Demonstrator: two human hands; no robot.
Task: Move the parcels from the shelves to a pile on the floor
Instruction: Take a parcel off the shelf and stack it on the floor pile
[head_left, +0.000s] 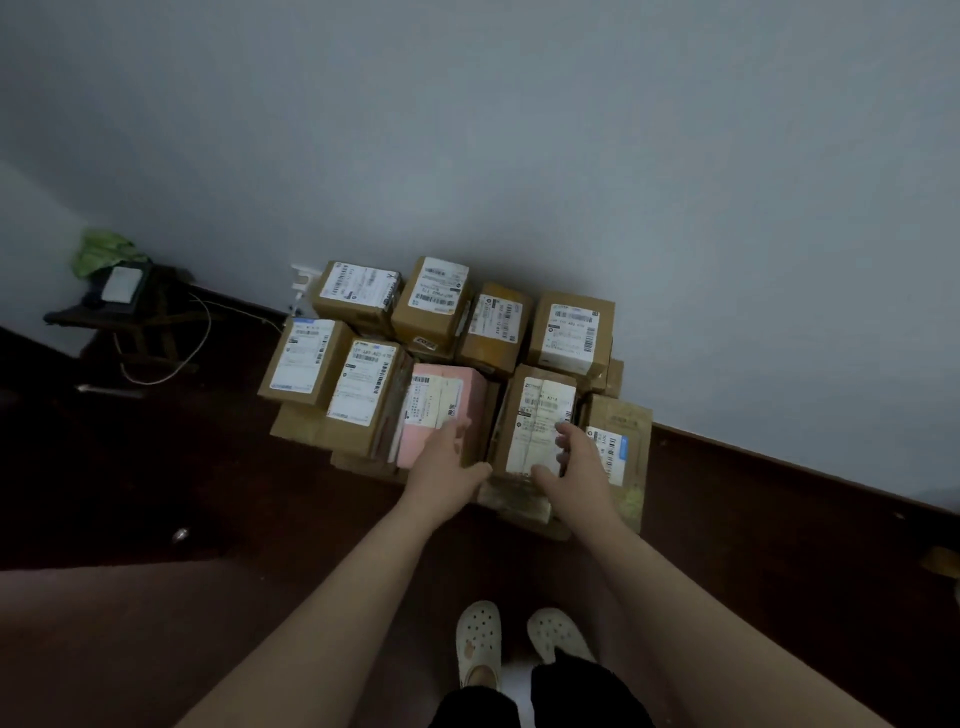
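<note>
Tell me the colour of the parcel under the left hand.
Pink parcel; best in the head view.

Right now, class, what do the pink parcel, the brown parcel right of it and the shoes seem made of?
Pink parcel: probably matte coloured card, box edges. Brown parcel: matte kraft-brown cardboard, paper label. Shoes: likely moulded foam or rubber, matte cream, punched holes.

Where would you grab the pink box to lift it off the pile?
Probably by its near end, coming from the front and above. The pink box lies on top of the pile's front row, and a brown box sits tight against its left side, leaving no room for a grip there. Its near face is bare; the left hand rests by it.
</note>
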